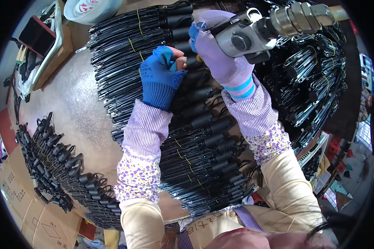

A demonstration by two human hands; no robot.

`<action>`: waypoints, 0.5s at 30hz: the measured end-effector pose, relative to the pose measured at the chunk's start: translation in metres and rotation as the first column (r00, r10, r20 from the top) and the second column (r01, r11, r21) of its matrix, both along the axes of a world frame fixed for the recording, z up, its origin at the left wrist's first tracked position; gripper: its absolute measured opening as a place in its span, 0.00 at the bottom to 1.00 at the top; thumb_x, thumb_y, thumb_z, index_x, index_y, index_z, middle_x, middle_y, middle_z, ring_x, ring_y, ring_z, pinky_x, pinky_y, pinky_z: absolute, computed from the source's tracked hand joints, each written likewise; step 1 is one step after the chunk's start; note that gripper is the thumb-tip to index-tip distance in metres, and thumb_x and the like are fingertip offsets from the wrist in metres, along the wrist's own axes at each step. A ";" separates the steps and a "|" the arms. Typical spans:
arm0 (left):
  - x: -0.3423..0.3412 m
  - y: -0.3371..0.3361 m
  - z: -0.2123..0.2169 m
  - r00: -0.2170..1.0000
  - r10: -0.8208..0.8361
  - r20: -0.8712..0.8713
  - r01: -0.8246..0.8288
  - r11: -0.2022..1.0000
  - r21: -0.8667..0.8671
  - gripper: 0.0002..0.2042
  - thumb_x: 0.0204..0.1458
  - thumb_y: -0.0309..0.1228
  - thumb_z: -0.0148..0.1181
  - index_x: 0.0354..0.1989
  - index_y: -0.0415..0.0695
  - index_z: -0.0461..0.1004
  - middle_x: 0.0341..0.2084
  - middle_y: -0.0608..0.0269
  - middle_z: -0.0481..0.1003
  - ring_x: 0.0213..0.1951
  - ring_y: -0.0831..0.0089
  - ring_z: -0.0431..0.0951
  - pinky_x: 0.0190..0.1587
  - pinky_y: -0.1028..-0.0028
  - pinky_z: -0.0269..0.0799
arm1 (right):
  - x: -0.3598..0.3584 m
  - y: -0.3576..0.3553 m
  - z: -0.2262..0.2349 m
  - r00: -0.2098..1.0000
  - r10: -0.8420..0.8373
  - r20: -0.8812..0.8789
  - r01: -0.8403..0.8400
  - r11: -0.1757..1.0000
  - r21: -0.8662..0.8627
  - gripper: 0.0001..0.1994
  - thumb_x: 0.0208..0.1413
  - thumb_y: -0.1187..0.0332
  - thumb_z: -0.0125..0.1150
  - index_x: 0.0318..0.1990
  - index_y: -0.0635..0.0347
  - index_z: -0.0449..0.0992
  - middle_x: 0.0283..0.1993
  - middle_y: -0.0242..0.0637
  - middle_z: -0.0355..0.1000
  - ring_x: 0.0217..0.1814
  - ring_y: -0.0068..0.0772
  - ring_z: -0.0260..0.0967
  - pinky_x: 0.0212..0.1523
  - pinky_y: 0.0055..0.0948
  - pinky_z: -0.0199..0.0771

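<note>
My left hand (162,68), in a blue knit glove with bare fingertips, is curled closed above a long row of black folded umbrella frames (124,62). Whatever its fingers may pinch is too small to make out. My right hand (220,54), gloved in pale purple with blue at the fingertips, is wrapped round a grey air tool (241,39). Metal hose fittings stick out from that tool to the upper right. Black handles (180,33) of the frames lie between and below my hands, with thin yellow ties across the ribs.
Another heap of black frames (307,79) lies at the right. More with looped cords (70,166) line the lower left, near a cardboard box (33,220). At the upper left are a white bowl (93,10) and a tray (56,50) carrying a dark phone (37,36).
</note>
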State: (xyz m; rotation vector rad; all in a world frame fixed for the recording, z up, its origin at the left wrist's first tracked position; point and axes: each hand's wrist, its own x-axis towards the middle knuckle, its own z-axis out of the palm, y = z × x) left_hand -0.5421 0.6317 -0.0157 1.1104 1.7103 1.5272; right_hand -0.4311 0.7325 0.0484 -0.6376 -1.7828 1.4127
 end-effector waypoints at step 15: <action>-0.005 -0.002 0.002 0.984 -0.012 -0.179 -0.007 0.995 -0.102 0.04 0.47 0.23 0.67 0.30 0.41 0.77 0.23 0.63 0.76 0.23 0.74 0.75 0.29 0.77 0.71 | -0.005 -0.005 -0.013 0.999 0.007 0.048 -0.010 0.998 0.066 0.04 0.54 0.77 0.51 0.31 0.58 0.73 0.24 0.26 0.66 0.24 0.19 0.58 0.24 0.18 0.61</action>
